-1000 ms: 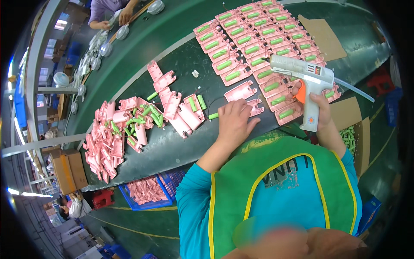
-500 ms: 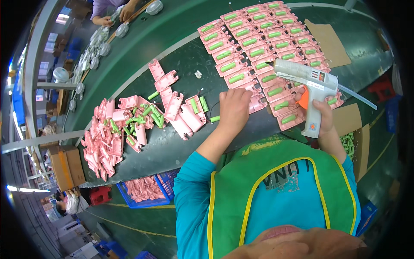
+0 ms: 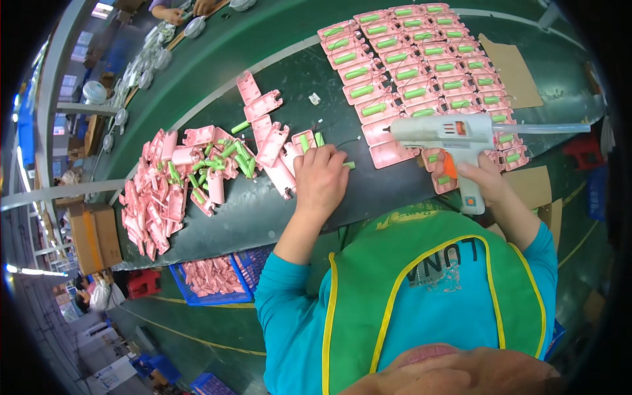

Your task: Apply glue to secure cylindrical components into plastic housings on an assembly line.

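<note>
My right hand (image 3: 484, 174) grips a white hot glue gun (image 3: 454, 131) with an orange trigger and a translucent glue stick at its back. Its nozzle points left, over two empty pink plastic shells (image 3: 388, 155) at the near left corner of the grid. My left hand (image 3: 321, 181) is curled down beside the loose pink shells (image 3: 268, 148), its fingertips hidden. Next to its fingers lies a green battery cell (image 3: 349, 165) with a thin wire; another green cell (image 3: 305, 142) shows just beyond the knuckles.
Rows of pink shells with green cells (image 3: 415, 92) cover the table's right. A heap of pink shells (image 3: 155, 197) and green cells lies left. Cardboard (image 3: 513, 72) lies at the far right. A blue crate (image 3: 247, 283) stands below the near edge. Another person's hands (image 3: 172, 14) are across the table.
My left hand has moved left from the empty shells at the grid's edge to the loose cells. The glue gun has shifted left and now points level over those shells.
</note>
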The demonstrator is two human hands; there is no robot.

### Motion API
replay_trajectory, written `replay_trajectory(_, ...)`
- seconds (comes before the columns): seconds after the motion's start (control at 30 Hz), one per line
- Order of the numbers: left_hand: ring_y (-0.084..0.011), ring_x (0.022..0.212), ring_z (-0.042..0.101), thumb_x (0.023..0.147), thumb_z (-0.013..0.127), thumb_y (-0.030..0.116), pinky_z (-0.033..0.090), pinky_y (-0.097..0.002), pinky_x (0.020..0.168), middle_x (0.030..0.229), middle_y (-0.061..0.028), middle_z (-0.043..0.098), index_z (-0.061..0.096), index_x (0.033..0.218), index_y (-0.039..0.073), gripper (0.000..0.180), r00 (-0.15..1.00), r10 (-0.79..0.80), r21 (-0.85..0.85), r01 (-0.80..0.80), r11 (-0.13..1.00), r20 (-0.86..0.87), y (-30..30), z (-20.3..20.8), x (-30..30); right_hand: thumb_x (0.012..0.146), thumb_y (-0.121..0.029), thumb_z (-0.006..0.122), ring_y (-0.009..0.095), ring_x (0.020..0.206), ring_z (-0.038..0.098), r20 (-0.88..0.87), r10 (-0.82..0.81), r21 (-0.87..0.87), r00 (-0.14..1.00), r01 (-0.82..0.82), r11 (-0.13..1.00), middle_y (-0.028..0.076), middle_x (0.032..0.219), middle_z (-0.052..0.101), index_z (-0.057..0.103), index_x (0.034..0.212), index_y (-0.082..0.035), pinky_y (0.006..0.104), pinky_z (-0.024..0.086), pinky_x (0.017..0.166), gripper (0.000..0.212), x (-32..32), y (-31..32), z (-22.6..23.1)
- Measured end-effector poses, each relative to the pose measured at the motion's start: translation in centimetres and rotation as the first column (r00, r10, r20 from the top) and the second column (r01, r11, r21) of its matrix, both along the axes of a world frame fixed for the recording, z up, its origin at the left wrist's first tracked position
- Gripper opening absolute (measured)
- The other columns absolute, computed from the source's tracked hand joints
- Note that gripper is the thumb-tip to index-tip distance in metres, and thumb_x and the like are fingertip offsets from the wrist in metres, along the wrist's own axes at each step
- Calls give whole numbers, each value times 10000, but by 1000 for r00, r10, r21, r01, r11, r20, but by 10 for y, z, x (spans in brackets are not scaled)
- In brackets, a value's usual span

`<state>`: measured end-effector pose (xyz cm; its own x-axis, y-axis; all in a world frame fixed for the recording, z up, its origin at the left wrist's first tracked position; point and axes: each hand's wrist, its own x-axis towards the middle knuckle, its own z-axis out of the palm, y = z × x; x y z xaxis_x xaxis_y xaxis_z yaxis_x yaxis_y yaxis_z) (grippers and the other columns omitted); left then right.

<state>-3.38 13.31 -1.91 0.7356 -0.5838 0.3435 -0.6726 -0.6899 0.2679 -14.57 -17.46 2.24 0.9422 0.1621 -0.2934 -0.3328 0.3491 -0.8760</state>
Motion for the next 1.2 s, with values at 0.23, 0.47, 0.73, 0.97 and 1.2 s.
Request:
replay_trajectory(0.23,-246,948,538,685,765,126,377,-401,762,1022,-27,576,668,977,125,307,1000,-4,124,1,992,24,12,-9,-1,914,-259,620,175,920,592,68,103,-200,992,-87,976,89,1018,594,485,1249,12,325,518,748,451,17,10,-2)
replay_trajectory(0.47,-271,1056,549,689,770,97,397,-398,849,1107,-43,599,653,950,122,287,998,32,-285,-43,958,-45,-5,4,8,902,-271,651,167,854,605,4,75,-297,997,-71,952,102,989,611,533,1174,13,330,524,725,411,13,2,-4)
replay_trajectory(0.73,-249,1021,556,702,750,129,380,-410,849,1076,-29,595,656,947,128,262,995,-35,-158,49,986,89,-66,-6,19,878,-236,683,188,868,629,-46,17,-378,999,-33,925,124,1072,621,521,1236,37,344,536,761,478,5,-6,-2)
replay_trajectory(0.97,-242,966,550,711,761,172,379,-401,813,985,-16,587,668,908,142,221,999,3,-95,1,995,49,-82,-29,28,906,-263,626,241,1049,608,-1,-43,-238,999,42,970,146,1144,601,402,1355,32,410,500,906,582,-2,-9,9)
replay_trajectory(1.2,-244,961,546,700,781,175,376,-398,806,959,-18,585,684,888,148,213,1000,-12,-190,13,982,9,-83,-31,30,923,-229,614,234,1025,608,8,14,-200,1000,-12,980,138,1133,595,406,1352,24,404,514,879,540,0,-14,0)
